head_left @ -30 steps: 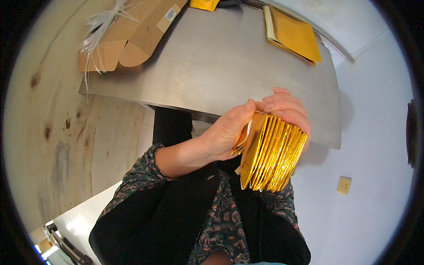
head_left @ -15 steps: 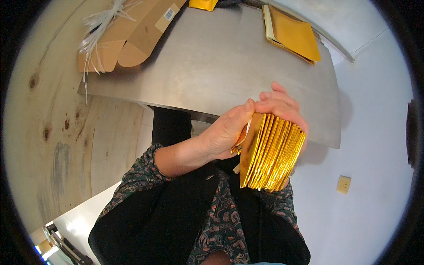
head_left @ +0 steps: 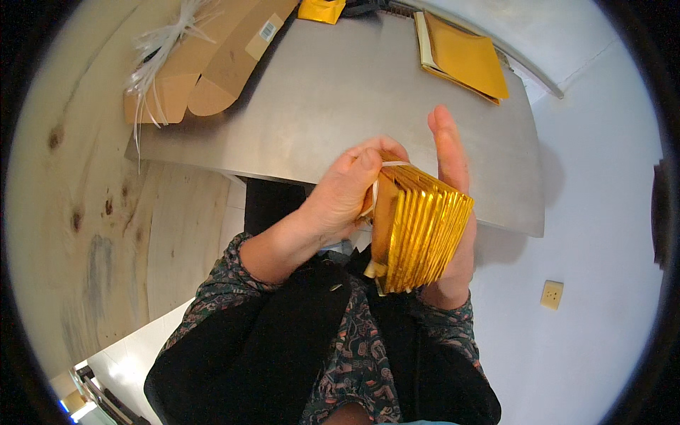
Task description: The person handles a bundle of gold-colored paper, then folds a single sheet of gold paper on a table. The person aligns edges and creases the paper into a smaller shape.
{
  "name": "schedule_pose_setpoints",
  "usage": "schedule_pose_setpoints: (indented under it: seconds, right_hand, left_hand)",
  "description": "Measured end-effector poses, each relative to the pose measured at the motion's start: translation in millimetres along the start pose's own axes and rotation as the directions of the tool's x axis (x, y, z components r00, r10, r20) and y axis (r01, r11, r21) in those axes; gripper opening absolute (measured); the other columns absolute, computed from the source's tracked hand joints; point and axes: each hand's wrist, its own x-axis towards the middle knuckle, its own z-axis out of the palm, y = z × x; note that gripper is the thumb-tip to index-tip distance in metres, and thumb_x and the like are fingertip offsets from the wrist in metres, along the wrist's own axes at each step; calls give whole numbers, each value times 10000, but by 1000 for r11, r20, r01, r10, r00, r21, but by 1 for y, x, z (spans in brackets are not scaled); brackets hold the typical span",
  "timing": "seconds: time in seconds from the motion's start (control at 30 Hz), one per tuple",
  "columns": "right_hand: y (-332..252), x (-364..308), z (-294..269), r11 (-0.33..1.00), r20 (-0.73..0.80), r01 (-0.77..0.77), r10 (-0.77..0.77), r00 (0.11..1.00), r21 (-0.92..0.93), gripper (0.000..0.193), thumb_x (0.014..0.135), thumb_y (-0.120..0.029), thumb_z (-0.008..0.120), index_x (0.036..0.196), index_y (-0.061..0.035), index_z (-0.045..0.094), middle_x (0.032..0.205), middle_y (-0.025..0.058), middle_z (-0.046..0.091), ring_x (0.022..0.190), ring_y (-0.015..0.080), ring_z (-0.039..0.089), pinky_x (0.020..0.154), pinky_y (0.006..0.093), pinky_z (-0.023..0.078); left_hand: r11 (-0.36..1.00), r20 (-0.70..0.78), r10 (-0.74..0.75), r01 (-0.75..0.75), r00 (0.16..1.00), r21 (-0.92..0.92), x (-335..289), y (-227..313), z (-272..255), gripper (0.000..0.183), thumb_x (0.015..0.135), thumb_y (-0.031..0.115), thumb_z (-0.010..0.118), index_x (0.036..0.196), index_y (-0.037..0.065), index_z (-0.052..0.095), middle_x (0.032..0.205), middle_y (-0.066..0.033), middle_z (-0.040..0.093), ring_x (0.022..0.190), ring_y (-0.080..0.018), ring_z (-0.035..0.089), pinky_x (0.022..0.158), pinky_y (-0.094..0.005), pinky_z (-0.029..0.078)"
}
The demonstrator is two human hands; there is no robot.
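Note:
A thick bundle of folded gold foil paper is held up in front of my body, past the near edge of the table. My left hand is closed on the bundle's left end, its thumb on top and its fingers bent around the far side. Across that end runs a narrow white band, partly hidden by the hand. My right hand lies flat along the bundle's right side with its fingers stretched upward. The bundle hides much of the right palm.
On the grey metal table a stack of yellow-gold sheets lies at the far right. An open cardboard box with white plastic strips sits at the far left. A gold piece lies at the back. A white wall stands right.
The bundle and my left hand have shifted slightly left. My right hand's fingers, earlier bent over the bundle's top, are now straightened upward. The white band shows more clearly.

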Motion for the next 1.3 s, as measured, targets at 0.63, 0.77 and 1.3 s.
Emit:
schedule_pose_setpoints:
  seconds: [0.63,0.77,1.3]
  right_hand:
    - [-8,-4,-6,841,241,-204,91,966,501,1326,563,-757,846,1545,36,441,1684,219,280,1559,365,281,1272,497,214]
    - [-15,-8,1,808,21,-303,339,941,506,1412,530,-710,904,1590,31,337,1681,239,266,1548,384,294,1266,509,234]
    - [-5,-24,14,943,-431,-200,302,850,267,929,745,-607,881,1350,-31,475,1212,142,647,1178,277,650,1189,638,363]
  left_hand:
    - [882,214,188,-260,959,393,8,31,-17,603,784,326,932,1198,60,585,1069,-6,611,968,-94,607,841,-245,496]
    - [721,235,301,-382,924,578,9,35,-21,827,644,522,941,1192,26,570,1085,-66,631,974,-147,634,834,-276,511]
    - [305,441,420,-581,793,755,10,38,-5,1422,634,758,851,1605,-36,181,1576,-277,370,1398,-417,451,1157,-499,378]
